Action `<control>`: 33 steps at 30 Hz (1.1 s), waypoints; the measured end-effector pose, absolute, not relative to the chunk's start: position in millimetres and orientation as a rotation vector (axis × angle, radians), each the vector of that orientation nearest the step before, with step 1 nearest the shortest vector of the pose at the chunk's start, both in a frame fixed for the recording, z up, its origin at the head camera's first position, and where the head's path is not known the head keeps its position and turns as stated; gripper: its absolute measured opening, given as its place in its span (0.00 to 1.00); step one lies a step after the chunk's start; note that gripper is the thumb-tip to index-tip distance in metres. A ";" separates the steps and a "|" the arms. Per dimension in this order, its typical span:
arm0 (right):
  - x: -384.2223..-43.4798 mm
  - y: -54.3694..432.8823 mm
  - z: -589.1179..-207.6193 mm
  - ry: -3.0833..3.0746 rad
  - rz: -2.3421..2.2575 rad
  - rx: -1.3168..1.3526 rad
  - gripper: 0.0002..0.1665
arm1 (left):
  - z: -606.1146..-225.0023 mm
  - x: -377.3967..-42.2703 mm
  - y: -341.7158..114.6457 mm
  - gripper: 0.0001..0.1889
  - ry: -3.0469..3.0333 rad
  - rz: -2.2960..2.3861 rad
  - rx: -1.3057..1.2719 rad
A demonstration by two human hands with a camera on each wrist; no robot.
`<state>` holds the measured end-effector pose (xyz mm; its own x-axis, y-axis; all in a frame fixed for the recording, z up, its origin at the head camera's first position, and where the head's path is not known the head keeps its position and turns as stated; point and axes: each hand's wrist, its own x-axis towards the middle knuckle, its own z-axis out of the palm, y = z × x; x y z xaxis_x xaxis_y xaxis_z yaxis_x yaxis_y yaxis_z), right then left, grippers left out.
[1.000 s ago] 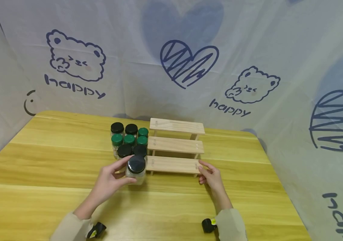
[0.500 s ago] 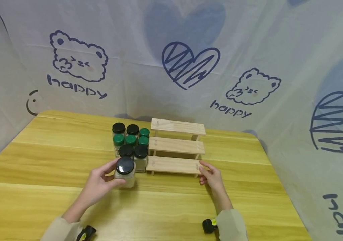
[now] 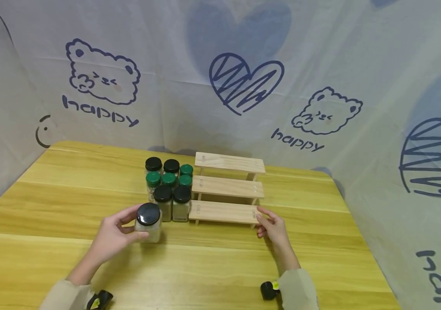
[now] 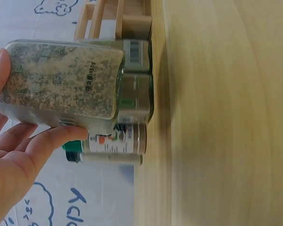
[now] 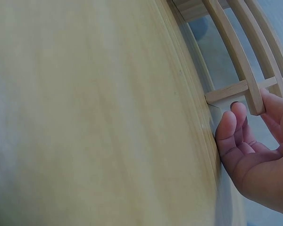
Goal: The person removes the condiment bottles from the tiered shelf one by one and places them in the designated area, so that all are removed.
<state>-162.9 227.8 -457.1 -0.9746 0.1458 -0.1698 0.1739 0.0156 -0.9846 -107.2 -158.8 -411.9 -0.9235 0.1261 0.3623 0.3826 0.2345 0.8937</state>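
My left hand (image 3: pixel 113 234) grips a square glass spice jar (image 4: pixel 61 80) with a black lid (image 3: pixel 148 214), fingers and thumb on its sides. In the left wrist view, speckled brown seasoning fills it, and its base hangs above the table. Just behind it stand two black-lidded jars (image 3: pixel 181 206), close to the left end of a three-step wooden rack (image 3: pixel 220 212). At the rack's other end, my right hand (image 3: pixel 274 228) pinches the lowest board between thumb and fingers. The right wrist view shows those fingertips (image 5: pixel 226 123) at the board's end (image 5: pixel 255 101).
Several green-lidded bottles (image 3: pixel 169 179) and two more black-lidded jars (image 3: pixel 172 165) stand upright behind the front pair. All sit on a yellow wood-grain table (image 3: pixel 220 267). A printed cloth (image 3: pixel 174 86) hangs behind the table.
My left hand has carried the jar leftward, away from the rack's front left corner, uncovering the front black-lidded jars. The right hand stays at the lowest board.
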 end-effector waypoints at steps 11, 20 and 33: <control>-162.2 227.7 -457.6 2.237 -2.161 0.344 0.21 | -414.8 -121.5 -180.8 0.32 -2.254 -1.794 -0.536; -162.3 228.0 -460.6 2.231 -2.183 0.340 0.20 | -416.2 -141.1 -189.5 0.30 -2.404 -1.628 -0.425; -162.4 229.2 -462.0 2.256 -2.151 0.326 0.20 | -417.5 -161.8 -189.9 0.31 -2.505 -1.635 -0.367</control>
<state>-162.4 229.2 -462.0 -0.9783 0.1444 -0.1486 0.1553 0.0362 -0.9872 -161.8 -189.9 -417.5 -0.9623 0.1327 0.2375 0.2709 0.3840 0.8827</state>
